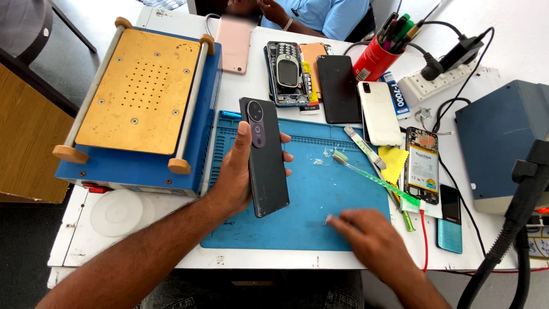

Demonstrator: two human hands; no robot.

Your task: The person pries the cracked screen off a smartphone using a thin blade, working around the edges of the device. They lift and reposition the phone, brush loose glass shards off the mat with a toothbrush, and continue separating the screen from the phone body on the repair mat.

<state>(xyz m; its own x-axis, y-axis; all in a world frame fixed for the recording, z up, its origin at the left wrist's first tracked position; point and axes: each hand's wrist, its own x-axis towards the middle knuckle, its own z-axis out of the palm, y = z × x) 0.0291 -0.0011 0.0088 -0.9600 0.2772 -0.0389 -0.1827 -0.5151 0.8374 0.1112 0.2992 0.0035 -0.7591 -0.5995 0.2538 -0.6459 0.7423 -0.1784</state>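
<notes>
My left hand holds a dark smartphone back side up, its round camera ring toward the far end, lifted a little above the blue work mat. My right hand lies low on the near right part of the mat, fingers together and pressing on a small pale scrap at the fingertips. A green toothbrush lies slanted on the mat's right side, with pale crumbs near its bristles.
A blue heating machine with a brass plate stands at the left. Several phones, an opened phone, a red pen cup, a power strip and a grey box crowd the back and right. Another person sits opposite.
</notes>
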